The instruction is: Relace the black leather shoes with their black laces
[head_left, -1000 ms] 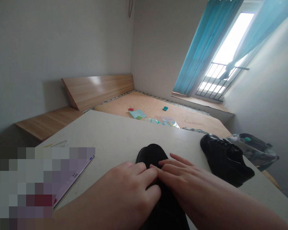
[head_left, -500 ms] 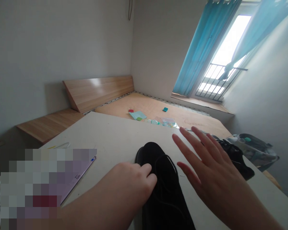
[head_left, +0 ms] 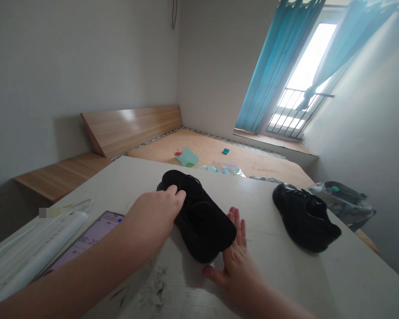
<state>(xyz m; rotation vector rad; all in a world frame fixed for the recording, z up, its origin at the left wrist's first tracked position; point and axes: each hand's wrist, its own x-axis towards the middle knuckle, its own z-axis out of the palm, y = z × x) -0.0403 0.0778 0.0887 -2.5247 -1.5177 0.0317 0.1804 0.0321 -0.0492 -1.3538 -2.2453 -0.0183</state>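
Head view: the black shoe [head_left: 208, 226] is lying mid-surface [head_left: 262, 270], between both hands, its long axis running diagonally from toe, towards the far edge and left, to heel, towards the near edge and right. The left hand [head_left: 161, 206] is gripping its left flank by the toe, fingers curled; whether lace or upper is being pinched is hidden. The right hand [head_left: 237, 259] is sitting nearer the heel, spread open and grasping nothing; contact there is hard to confirm. The second shoe [head_left: 304, 219] is resting by the right edge, well apart.
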